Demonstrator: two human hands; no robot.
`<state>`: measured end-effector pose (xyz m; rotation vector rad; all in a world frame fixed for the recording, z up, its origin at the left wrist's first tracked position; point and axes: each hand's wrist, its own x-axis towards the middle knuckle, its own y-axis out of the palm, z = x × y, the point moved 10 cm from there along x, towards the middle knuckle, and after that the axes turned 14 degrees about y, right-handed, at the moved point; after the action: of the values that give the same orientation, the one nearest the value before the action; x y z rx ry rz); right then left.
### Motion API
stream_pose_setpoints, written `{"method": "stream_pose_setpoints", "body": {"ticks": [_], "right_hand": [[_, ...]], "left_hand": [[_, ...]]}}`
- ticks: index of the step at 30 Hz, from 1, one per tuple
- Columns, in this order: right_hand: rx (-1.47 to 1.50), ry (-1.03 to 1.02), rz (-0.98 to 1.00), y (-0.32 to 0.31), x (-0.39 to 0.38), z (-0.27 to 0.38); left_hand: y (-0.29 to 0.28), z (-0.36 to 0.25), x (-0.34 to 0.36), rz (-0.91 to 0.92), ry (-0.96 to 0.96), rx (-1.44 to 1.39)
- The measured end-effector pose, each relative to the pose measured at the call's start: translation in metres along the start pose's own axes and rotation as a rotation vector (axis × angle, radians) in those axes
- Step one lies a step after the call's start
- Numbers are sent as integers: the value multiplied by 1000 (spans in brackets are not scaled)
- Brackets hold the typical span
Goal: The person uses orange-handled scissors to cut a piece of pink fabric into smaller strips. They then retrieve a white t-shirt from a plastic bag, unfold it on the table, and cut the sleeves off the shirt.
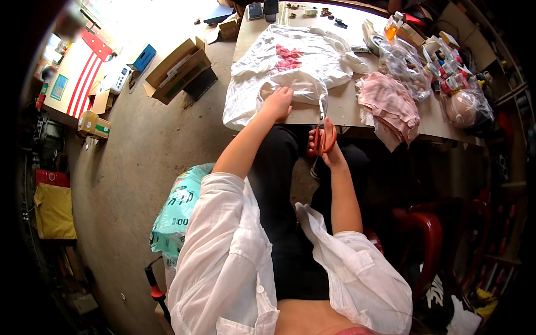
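Note:
A white shirt (254,61) with a red print lies spread and wrinkled over the near left part of the table. My left hand (277,104) grips its near edge, fingers curled on the cloth. In my right hand (335,157), just off the table's front edge, is a pair of scissors (330,137) with orange-red handles. Their blades point away from me, up at the shirt's near right edge. Whether the blades are parted cannot be made out. Folds of cloth hide part of my left fingertips.
Pink cloths (388,106) hang over the table's front edge at the right. Beyond them are clear plastic bags (403,64) and an orange bottle (392,27). An opened cardboard box (176,70) stands on the floor at left. A teal package (177,209) is beside my left arm, a dark red chair (427,229) at right.

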<state>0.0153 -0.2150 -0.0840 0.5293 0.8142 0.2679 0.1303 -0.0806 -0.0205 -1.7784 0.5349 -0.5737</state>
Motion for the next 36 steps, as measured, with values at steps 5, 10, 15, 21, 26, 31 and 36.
{"method": "stream_pose_setpoints", "body": {"ticks": [5, 10, 15, 21, 26, 31, 36], "right_hand": [[77, -18, -32, -3, -7, 3], [104, -19, -25, -9, 0, 3], [93, -52, -51, -5, 4, 7], [82, -170, -126, -7, 1, 23], [7, -317, -97, 3, -22, 30], [-64, -369, -20, 19, -77, 11], [129, -284, -95, 7, -124, -54]], "left_hand": [[-1, -3, 0, 5, -1, -13], [-5, -5, -1, -63, 33, 21], [-5, -5, -1, -107, 61, 36], [-7, -4, -3, -78, 42, 36], [-13, -24, -10, -46, -86, -64], [6, -83, -36, -275, -346, -1090], [71, -155, -66, -353, -696, -2042]]}}
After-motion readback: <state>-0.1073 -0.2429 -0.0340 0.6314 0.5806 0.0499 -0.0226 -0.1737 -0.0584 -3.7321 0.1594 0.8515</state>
